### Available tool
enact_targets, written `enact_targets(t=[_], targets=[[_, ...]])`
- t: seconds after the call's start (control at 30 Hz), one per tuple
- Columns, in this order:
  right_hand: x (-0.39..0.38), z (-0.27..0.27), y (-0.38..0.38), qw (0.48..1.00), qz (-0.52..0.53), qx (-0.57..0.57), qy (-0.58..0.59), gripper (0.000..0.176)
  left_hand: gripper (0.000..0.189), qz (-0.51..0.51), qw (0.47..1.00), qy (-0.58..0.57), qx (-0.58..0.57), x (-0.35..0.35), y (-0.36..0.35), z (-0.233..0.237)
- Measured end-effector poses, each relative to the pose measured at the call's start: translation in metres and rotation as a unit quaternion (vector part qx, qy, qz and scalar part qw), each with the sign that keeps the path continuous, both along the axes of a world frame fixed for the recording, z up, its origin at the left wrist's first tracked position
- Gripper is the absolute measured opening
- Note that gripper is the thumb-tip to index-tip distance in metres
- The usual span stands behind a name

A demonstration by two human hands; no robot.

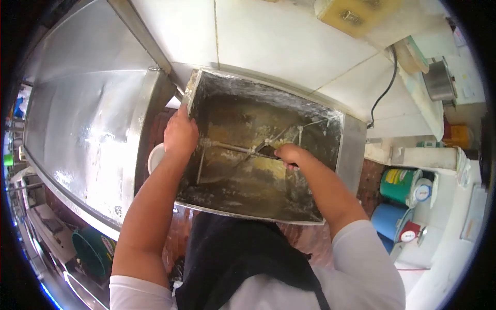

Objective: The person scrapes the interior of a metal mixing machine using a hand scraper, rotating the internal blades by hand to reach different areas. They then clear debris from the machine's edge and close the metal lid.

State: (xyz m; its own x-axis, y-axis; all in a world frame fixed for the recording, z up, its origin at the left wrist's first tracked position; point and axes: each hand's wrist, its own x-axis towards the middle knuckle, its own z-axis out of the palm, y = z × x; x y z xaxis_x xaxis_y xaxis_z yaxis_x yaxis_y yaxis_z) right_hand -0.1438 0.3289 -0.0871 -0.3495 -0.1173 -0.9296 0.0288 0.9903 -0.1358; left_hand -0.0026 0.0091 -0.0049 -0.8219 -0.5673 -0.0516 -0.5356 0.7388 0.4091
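Left hand grips left rim of rectangular metal tank, thumb side at the edge. Right hand inside the tank outline, closed on dark handle of a tool, rest of it hard to make out. Pale rods cross the murky, stained interior. White round container just beside the tank, near left forearm. Steel desk to the left. Green bucket and blue bucket at right, near small scales.
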Motion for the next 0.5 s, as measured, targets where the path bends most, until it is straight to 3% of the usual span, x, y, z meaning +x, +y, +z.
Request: enact_targets(t=[0.13, 0.2, 0.33, 0.4, 0.43, 0.5], targets=[[0.003, -0.001, -0.009, 0.990, 0.104, 0.085, 0.033, 0.041, 0.046, 0.023, 0.999, -0.022, 0.008, -0.001, 0.005, 0.004], [0.003, 0.003, -0.008, 0.934, 0.299, 0.146, 0.129, 0.042, 0.045, 0.026, 1.000, -0.015, -0.001, -0.001, 0.002, 0.005], [-0.010, 0.020, 0.021, 0.922, 0.333, 0.159, 0.116, 0.044, 0.045, 0.014, 1.000, -0.004, 0.013, 0.000, 0.003, 0.002], [-0.009, 0.020, 0.024, 0.988, 0.121, 0.097, 0.018, 0.047, 0.045, 0.019, 1.000, 0.004, 0.013, 0.003, 0.002, 0.002], [-0.001, 0.026, 0.017, 0.987, 0.124, 0.097, 0.016, 0.047, 0.045, 0.019, 1.000, -0.008, 0.020, 0.002, 0.002, 0.004], [0.013, 0.036, 0.003, 0.998, -0.015, -0.066, 0.007, 0.047, 0.046, 0.017, 0.999, -0.019, 0.024, 0.001, 0.002, 0.003]])
